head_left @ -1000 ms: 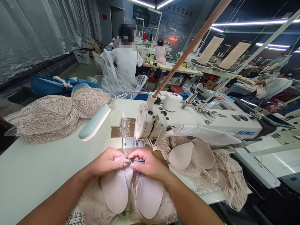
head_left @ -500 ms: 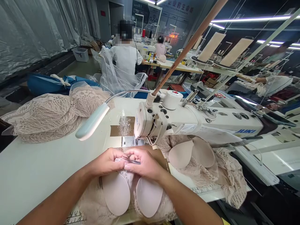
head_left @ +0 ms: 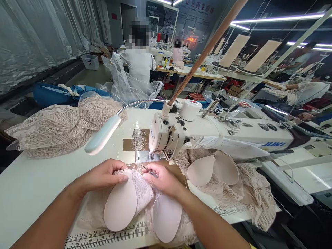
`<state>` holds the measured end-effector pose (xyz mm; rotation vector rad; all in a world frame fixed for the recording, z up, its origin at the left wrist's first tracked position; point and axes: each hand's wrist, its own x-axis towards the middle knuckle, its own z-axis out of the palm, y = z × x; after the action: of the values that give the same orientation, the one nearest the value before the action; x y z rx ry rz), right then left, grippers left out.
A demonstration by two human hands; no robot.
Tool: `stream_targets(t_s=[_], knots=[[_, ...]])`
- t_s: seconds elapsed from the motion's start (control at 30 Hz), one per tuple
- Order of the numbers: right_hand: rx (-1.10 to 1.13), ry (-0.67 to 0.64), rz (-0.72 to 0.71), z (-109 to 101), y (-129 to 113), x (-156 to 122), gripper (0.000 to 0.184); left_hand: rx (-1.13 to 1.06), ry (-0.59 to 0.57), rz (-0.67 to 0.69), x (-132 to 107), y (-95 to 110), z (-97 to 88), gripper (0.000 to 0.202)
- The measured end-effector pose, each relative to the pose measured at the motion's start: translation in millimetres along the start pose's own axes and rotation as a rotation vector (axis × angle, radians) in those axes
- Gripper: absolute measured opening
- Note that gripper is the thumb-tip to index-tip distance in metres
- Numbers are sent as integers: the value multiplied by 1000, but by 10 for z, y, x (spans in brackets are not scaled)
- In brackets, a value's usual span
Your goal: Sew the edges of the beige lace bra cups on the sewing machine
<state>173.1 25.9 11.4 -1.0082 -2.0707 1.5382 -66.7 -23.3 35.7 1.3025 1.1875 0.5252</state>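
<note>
A pale beige lace bra (head_left: 144, 190) with two smooth moulded cups lies in front of me over a printed ruler strip. My left hand (head_left: 110, 176) is closed on the top of its left cup (head_left: 120, 204), thumb on the smooth face and fingers behind. Small dark metal thread snips (head_left: 149, 171) sit in my closed right hand (head_left: 163, 180), their pointed tip toward the upper left. That hand is above the right cup (head_left: 167, 218), and a gap separates it from my left hand. Part of the snips is hidden by my fingers.
A white sewing machine (head_left: 220, 129) stands just beyond my hands, its needle plate (head_left: 142, 156) close by. A bendy lamp (head_left: 103, 134) arches over the table. Lace piles lie at left (head_left: 57, 126) and right (head_left: 256, 197). A co-worker (head_left: 137, 64) sits ahead.
My hands were together at the bra's top and are now apart. The left hand has drawn its cup left and turned it, spreading the lace. More of the ruler shows.
</note>
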Motion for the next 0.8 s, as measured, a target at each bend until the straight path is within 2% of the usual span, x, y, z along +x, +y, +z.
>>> stream_targets(t_s=[0.1, 0.23, 0.47, 0.6, 0.8], knots=[[-33, 24, 45, 41, -56, -3, 17, 4, 22, 35, 53, 0, 83, 22], [-72, 55, 24, 33, -128, -18, 7, -20, 16, 49, 118, -19, 178, 23], [48, 20, -67, -42, -6, -2, 26, -34, 38, 71, 152, -12, 255, 30], [44, 1, -83, -77, 2, 2, 22, -64, 52, 67, 172, -31, 274, 32], [23, -43, 9, -40, -73, -36, 18, -122, 28, 79, 207, -103, 292, 38]])
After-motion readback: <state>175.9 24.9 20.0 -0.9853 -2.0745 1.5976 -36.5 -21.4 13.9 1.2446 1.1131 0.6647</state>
